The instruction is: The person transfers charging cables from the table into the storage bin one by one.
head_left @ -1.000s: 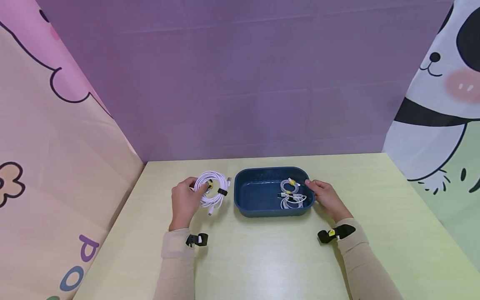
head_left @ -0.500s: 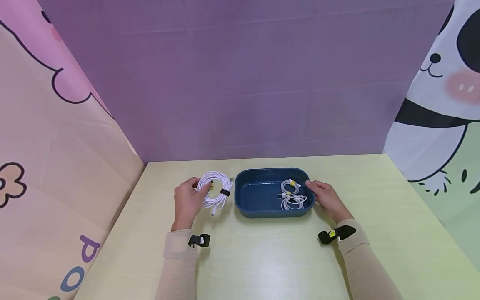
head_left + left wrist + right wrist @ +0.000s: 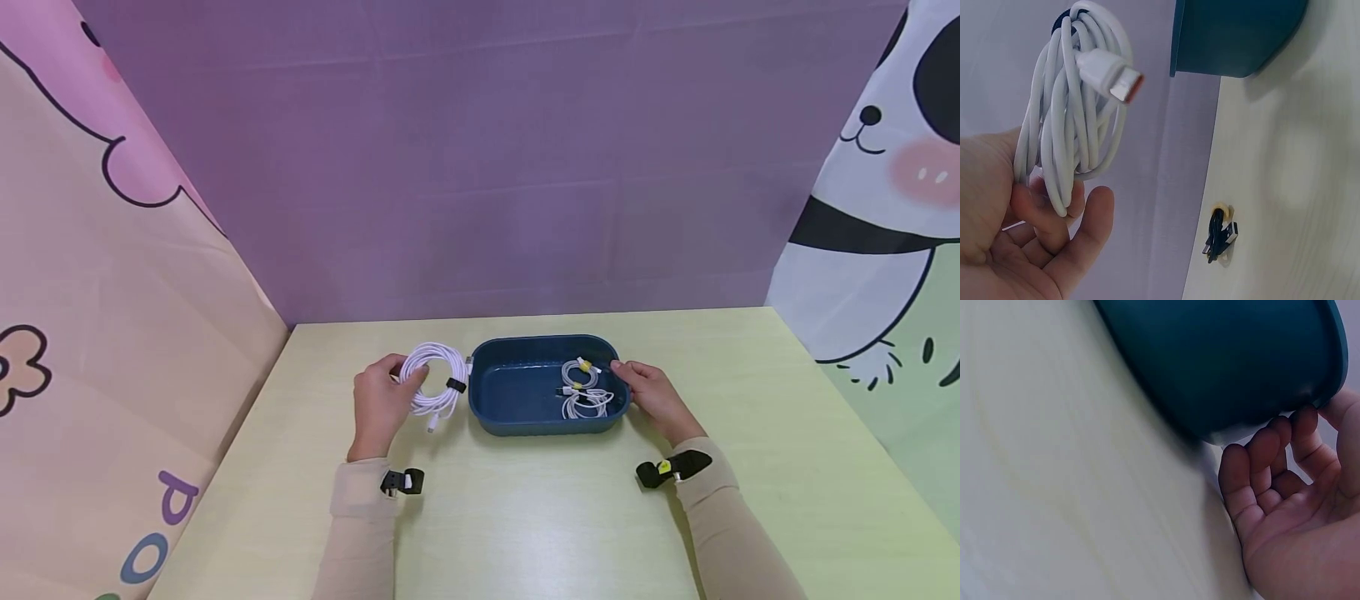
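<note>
My left hand (image 3: 378, 408) pinches a coiled white charging cable (image 3: 416, 406) above the table, just left of a dark blue tray (image 3: 517, 427). A black strap binds the coil. In the left wrist view its white plug (image 3: 1100, 72) points toward the camera. My right hand (image 3: 656, 400) grips the tray's right end, thumb at the rim; in the right wrist view the fingers (image 3: 1263, 450) lie against the outer wall. Inside the tray's right half lie two small coiled white cables, an upper one (image 3: 580, 375) with a yellow tie and a lower one (image 3: 588, 404).
A small bundled black cable (image 3: 1217, 234) with a USB plug and a yellowish tie lies on the table in the left wrist view; the left hand and coil hide it in the head view. A purple backdrop (image 3: 487, 167) rises behind the pale table (image 3: 525, 517).
My left hand has shifted slightly right with the white charging cable, bringing the coil up close to the tray's left end. The right hand and tray have hardly moved.
</note>
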Action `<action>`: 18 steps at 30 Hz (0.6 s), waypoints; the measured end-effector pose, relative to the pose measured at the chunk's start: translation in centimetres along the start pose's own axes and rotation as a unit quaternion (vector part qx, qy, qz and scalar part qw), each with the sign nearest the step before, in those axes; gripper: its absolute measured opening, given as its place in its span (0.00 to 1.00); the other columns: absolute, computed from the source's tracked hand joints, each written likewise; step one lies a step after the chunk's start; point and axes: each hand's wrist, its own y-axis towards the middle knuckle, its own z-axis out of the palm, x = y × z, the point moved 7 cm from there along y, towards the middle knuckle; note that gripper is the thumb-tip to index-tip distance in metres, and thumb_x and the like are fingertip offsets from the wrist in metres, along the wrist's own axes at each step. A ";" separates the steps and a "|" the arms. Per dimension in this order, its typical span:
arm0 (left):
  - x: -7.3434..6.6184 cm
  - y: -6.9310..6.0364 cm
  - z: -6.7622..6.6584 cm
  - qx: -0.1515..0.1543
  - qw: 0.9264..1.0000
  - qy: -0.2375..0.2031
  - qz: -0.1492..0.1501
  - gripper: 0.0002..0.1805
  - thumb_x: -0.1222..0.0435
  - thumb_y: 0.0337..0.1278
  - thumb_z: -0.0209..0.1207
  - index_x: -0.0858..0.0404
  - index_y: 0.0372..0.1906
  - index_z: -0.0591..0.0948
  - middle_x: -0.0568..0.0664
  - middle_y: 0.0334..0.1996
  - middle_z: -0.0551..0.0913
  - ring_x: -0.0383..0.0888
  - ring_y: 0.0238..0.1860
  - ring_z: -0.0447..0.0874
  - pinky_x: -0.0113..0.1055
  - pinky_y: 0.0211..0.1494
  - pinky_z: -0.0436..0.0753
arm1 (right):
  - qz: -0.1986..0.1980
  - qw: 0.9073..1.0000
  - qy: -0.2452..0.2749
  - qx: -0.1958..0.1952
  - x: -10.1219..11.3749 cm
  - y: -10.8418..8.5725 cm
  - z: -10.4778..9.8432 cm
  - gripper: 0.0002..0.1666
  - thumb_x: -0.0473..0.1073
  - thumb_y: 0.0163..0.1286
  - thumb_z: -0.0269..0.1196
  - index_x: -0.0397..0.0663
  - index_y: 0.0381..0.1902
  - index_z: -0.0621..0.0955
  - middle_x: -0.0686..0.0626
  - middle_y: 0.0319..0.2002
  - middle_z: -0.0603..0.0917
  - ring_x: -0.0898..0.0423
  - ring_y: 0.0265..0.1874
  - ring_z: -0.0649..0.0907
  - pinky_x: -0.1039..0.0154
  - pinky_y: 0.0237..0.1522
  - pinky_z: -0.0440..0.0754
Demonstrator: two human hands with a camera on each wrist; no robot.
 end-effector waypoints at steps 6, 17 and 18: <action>-0.1 -0.1 0.3 0.007 1.000 0.001 -0.002 0.11 0.62 0.57 0.72 0.66 0.40 0.88 0.55 0.25 0.86 0.43 0.24 0.77 0.31 0.28 0.72 | 0.004 1.000 -0.015 -0.004 -0.3 0.2 -0.2 0.22 0.59 0.78 0.58 0.47 0.34 0.79 0.61 0.23 0.73 0.64 0.29 0.73 0.70 0.36 0.69; -0.9 -0.3 1.3 0.005 1.000 -0.008 0.014 0.11 0.63 0.55 0.73 0.65 0.38 0.89 0.54 0.25 0.87 0.43 0.25 0.78 0.31 0.29 0.73 | 0.002 1.000 -0.020 -0.007 -0.5 0.4 -0.3 0.24 0.61 0.77 0.58 0.45 0.35 0.79 0.61 0.24 0.73 0.64 0.30 0.73 0.70 0.36 0.69; -1.0 -0.3 1.3 0.006 1.000 -0.008 0.015 0.11 0.62 0.55 0.73 0.65 0.38 0.89 0.53 0.25 0.87 0.43 0.25 0.78 0.31 0.29 0.73 | 0.002 1.000 -0.020 -0.007 -0.4 0.4 -0.3 0.24 0.61 0.77 0.58 0.45 0.35 0.78 0.61 0.24 0.73 0.64 0.30 0.73 0.69 0.36 0.69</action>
